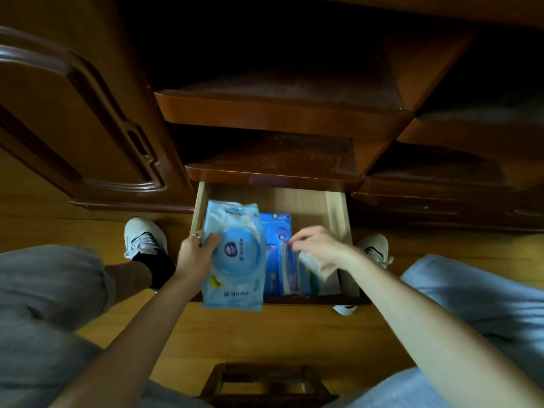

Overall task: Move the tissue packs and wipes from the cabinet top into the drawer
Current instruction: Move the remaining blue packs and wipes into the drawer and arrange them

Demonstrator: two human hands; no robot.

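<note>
The light wooden drawer (pixel 335 210) stands pulled out at the cabinet's base. My left hand (pixel 195 253) grips the left edge of a large pale-blue wipes pack (pixel 238 254) with a round blue lid, held over the drawer's left side and overhanging its front edge. Blue tissue packs (pixel 279 245) lie in the drawer's middle. My right hand (pixel 316 245) reaches into the drawer's right part, its fingers pinching a small crinkled pack (pixel 312 265) beside the blue ones. What that small pack is cannot be made out through the blur.
Two dusty cabinet shelves (pixel 282 113) jut out above the drawer. A carved cabinet door (pixel 73 119) stands at the left. My knees and white shoes (pixel 144 237) flank the drawer on the wooden floor. A wooden stool (pixel 265 384) sits under me.
</note>
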